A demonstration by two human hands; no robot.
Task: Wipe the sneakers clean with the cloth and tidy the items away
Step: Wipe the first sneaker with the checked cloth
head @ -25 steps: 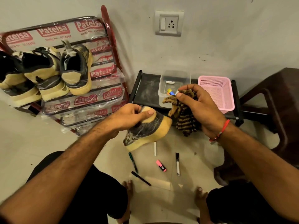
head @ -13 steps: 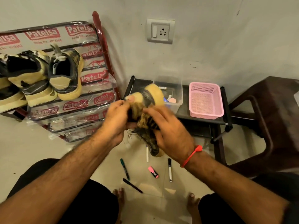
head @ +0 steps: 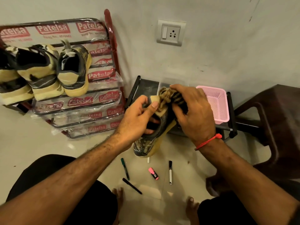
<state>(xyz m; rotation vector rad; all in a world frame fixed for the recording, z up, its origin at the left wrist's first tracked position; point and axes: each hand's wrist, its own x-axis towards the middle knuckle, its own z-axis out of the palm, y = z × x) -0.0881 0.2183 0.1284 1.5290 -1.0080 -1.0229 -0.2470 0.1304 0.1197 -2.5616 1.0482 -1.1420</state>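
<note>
At centre frame, the left hand grasps the sneaker by its heel. The right hand clutches the striped cloth against the sneaker's heel.

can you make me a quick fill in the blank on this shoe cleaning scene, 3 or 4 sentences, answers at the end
1. The left hand grips the sneaker while the right hand presses the striped ____ against it.
2. The basket on the low black stand is coloured ____.
3. The highlighter lies on the ____.
4. The shoe rack holds ____ sneakers.

Missing words: cloth; pink; floor; three
</note>
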